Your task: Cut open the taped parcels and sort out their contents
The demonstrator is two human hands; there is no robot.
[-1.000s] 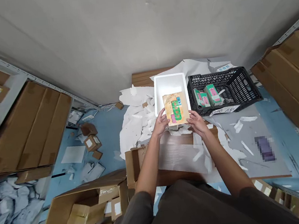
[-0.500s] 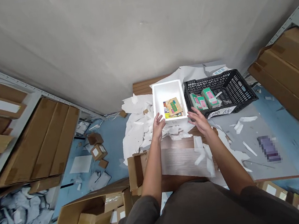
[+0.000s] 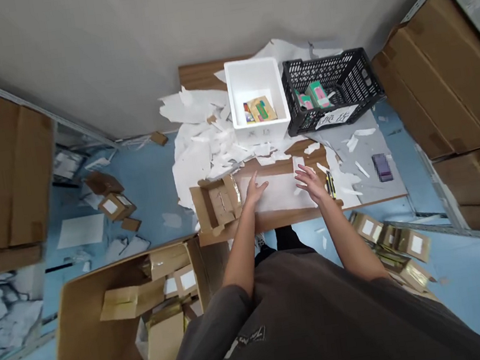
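Head view: L hand [image 3: 255, 189] & R hand [image 3: 310, 185] both open, fingers spread, gripping nothing, low over translucent sheet [image 3: 277, 192] on wood tabletop [image 3: 272, 220]; can't tell if touching. Spread fingers suit a flat sheet: even press, less slip. Open cardboard box [image 3: 216, 204] at 9 o'c from L hand; yellow box cutter [image 3: 330, 185] just beside R hand, 3 o'c. White paper scraps [image 3: 201, 155] at 10 o'c. White foam box [image 3: 255, 82] at 12 o'c, printed packet [image 3: 262, 109] inside. Black plastic crate [image 3: 334, 86] at 1 o'c, green-pink cartons [image 3: 317, 94] inside.
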